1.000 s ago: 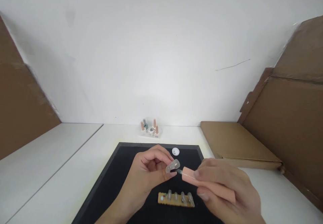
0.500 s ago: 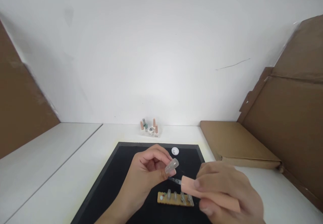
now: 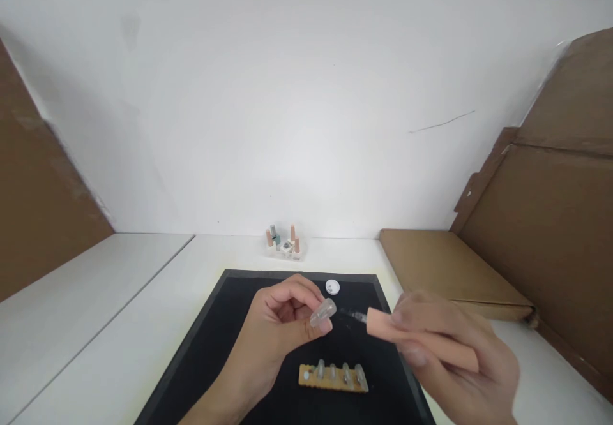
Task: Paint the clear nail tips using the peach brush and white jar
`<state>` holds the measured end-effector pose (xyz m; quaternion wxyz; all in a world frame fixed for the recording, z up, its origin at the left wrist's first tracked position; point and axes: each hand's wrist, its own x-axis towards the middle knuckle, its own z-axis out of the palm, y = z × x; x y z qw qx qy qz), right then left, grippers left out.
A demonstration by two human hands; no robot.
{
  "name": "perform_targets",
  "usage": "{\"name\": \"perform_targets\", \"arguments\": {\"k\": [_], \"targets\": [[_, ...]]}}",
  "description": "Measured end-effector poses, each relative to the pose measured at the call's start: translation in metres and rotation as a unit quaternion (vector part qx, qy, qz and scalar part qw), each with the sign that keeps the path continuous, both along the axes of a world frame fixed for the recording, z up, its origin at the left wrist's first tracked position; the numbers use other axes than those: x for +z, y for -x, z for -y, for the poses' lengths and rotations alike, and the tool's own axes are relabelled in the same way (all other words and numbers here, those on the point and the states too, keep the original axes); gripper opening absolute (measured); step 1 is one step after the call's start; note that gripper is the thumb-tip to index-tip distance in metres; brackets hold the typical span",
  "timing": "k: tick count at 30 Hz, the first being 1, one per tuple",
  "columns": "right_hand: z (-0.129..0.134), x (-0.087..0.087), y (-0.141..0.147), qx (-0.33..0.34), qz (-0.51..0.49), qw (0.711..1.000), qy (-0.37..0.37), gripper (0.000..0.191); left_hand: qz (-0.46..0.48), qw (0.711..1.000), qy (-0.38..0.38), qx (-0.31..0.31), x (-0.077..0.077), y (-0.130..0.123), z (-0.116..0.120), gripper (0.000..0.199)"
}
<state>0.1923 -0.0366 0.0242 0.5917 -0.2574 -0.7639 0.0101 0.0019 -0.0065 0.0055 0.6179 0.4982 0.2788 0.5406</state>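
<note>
Over the black mat, my left hand [image 3: 282, 326] pinches a clear, glittery false nail [image 3: 324, 311] between thumb and fingers. My right hand [image 3: 453, 355] is closed around the long peach cap of a nail polish brush [image 3: 421, 341]. The thin brush tip points left and sits just right of the false nail, apart from it. Below the hands lies a tan biscuit-shaped holder [image 3: 330, 385] with several clear false nails standing along its top edge and a small white dot at its left end.
A small white round dish [image 3: 332, 286] sits at the back of the black mat [image 3: 215, 335]. Behind it, a clear tray [image 3: 282, 256] holds several polish bottles with peach and grey caps. A flat cardboard box [image 3: 445, 268] lies at the right, beside an upright cardboard panel [image 3: 565, 221].
My right hand has moved right and slightly up, drawing the brush tip away from the false nail. The false nail has tilted a little in my left hand, which stays in place.
</note>
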Motion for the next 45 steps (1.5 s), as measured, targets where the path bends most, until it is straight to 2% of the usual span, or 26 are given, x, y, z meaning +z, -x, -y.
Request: {"name": "perform_targets", "arguments": {"k": [3, 5, 8, 14, 17, 19, 22, 25, 32, 35, 37, 39, 42, 45], "targets": [[-0.001, 0.005, 0.004, 0.046, 0.021, 0.999, -0.008, 0.018, 0.003, 1.0, -0.013, 0.003, -0.001, -0.005, -0.004, 0.015], [-0.002, 0.008, 0.006, 0.048, 0.038, 0.998, 0.001, 0.02, 0.003, 1.0, -0.027, 0.003, -0.002, -0.007, -0.004, 0.015], [-0.003, 0.006, 0.004, 0.021, 0.038, 0.999, 0.014, 0.018, 0.001, 0.999, -0.041, 0.01, -0.002, -0.007, -0.002, 0.017], [-0.004, -0.01, -0.008, -0.041, -0.015, 0.998, 0.05, 0.006, -0.016, 0.998, -0.051, 0.017, -0.005, 0.0, 0.002, 0.018], [-0.005, -0.007, -0.005, 0.005, -0.017, 0.999, 0.034, 0.005, -0.033, 0.996, -0.079, 0.039, -0.005, 0.0, -0.001, 0.016], [-0.006, -0.001, -0.001, 0.048, 0.002, 0.999, 0.014, 0.011, -0.043, 0.993, -0.093, 0.052, -0.004, -0.002, -0.003, 0.016], [-0.006, 0.006, 0.004, 0.068, 0.031, 0.997, 0.013, 0.014, -0.052, 0.991, -0.108, 0.062, -0.001, -0.005, -0.002, 0.016], [-0.005, 0.006, 0.002, 0.041, 0.033, 0.998, 0.022, 0.009, -0.057, 0.989, -0.122, 0.063, 0.0, -0.004, 0.002, 0.018], [-0.004, -0.005, -0.013, -0.034, 0.019, 0.998, 0.044, 0.005, -0.079, 0.986, -0.132, 0.068, -0.004, 0.002, 0.007, 0.024], [-0.003, -0.003, -0.012, 0.006, 0.019, 0.999, 0.035, 0.005, -0.101, 0.98, -0.149, 0.086, -0.004, 0.001, 0.004, 0.025], [-0.003, 0.002, -0.008, 0.056, 0.028, 0.997, 0.033, 0.01, -0.112, 0.976, -0.161, 0.098, -0.002, -0.001, 0.002, 0.025], [-0.003, 0.007, -0.004, 0.079, 0.046, 0.995, 0.034, 0.015, -0.123, 0.971, -0.174, 0.113, 0.001, -0.004, 0.002, 0.024], [-0.003, 0.011, -0.002, 0.078, 0.057, 0.995, 0.041, 0.016, -0.143, 0.961, -0.198, 0.132, 0.004, -0.006, 0.004, 0.024], [-0.003, 0.009, -0.007, 0.04, 0.054, 0.997, 0.043, 0.009, -0.157, 0.954, -0.217, 0.139, 0.003, -0.004, 0.008, 0.024]]}}
